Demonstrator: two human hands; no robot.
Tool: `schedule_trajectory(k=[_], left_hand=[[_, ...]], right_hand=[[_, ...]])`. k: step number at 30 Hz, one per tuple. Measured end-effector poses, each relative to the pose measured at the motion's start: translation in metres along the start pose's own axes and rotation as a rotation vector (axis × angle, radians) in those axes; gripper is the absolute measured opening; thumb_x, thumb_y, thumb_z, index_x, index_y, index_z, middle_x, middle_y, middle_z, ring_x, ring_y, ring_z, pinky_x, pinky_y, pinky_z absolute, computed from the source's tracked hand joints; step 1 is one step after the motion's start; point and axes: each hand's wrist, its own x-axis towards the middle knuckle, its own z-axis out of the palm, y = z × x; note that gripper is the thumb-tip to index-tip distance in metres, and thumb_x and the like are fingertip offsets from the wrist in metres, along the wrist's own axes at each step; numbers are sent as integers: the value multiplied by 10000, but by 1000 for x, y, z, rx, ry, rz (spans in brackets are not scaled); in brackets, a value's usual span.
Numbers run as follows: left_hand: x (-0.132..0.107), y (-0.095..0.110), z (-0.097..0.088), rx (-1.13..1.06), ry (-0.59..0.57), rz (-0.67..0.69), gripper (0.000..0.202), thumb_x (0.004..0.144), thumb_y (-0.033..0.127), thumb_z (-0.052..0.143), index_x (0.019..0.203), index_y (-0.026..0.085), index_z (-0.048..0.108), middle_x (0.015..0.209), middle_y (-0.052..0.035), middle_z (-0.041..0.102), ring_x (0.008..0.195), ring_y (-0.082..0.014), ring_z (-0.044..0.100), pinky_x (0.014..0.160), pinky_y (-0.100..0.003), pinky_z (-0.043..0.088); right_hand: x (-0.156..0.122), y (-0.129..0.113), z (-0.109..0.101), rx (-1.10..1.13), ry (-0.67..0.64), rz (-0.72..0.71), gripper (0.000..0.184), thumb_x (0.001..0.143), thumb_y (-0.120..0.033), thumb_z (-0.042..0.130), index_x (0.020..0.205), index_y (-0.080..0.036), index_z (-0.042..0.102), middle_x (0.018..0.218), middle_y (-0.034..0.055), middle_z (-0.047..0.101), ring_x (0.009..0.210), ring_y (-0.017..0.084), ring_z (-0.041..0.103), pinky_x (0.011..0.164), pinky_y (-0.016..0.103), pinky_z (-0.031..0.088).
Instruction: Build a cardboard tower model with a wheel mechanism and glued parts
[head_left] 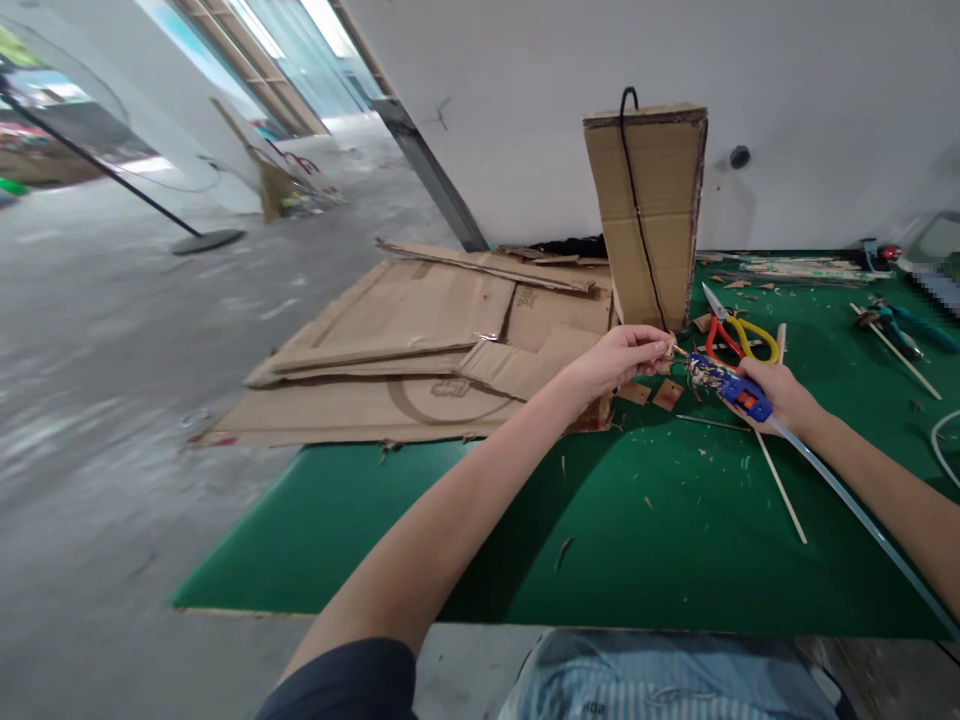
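My right hand is wrapped round a blue hot glue gun, and a long translucent glue stick trails from its back end. Strings of dried glue cling to its front. Its nozzle points left at my left hand, whose fingers pinch a small brown piece, seemingly cardboard. Small cardboard squares lie on the table just below. Behind the hands stands a tall cardboard box with a black cord down its front. Red-and-yellow-handled scissors lie beyond the glue gun.
Flattened cardboard sheets cover the left of the green table and overhang its edge. Thin wooden sticks lie near my right hand. Pliers rest at the right, and a bundle of sticks lies by the wall.
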Motion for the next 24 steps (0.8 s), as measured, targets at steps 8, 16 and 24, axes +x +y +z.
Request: schedule_trajectory(k=[8, 16, 24], left_hand=[[2, -3, -2, 6, -26, 19, 260, 769, 263, 798, 932, 104, 672, 725, -9, 651, 589, -55, 549, 568, -217, 392], [1, -2, -2, 7, -32, 26, 218, 790, 228, 779, 931, 102, 671, 716, -3, 640, 588, -52, 550, 571, -215, 396], [-1, 1, -1, 18, 26, 19, 181, 804, 216, 758, 929, 111, 681, 691, 11, 611, 587, -52, 550, 583, -207, 408]], right_hand=[[0, 0, 1, -5, 20, 31, 259, 766, -331, 691, 856, -254, 461, 692, -7, 588, 598, 187, 593, 569, 291, 455], [0, 0, 2, -1, 23, 37, 262, 764, -345, 691, 855, -250, 465, 690, -9, 587, 594, 180, 584, 570, 284, 446], [0, -4, 0, 11, -49, 9, 224, 795, -345, 638, 843, -239, 446, 679, 2, 567, 570, 170, 550, 537, 271, 408]])
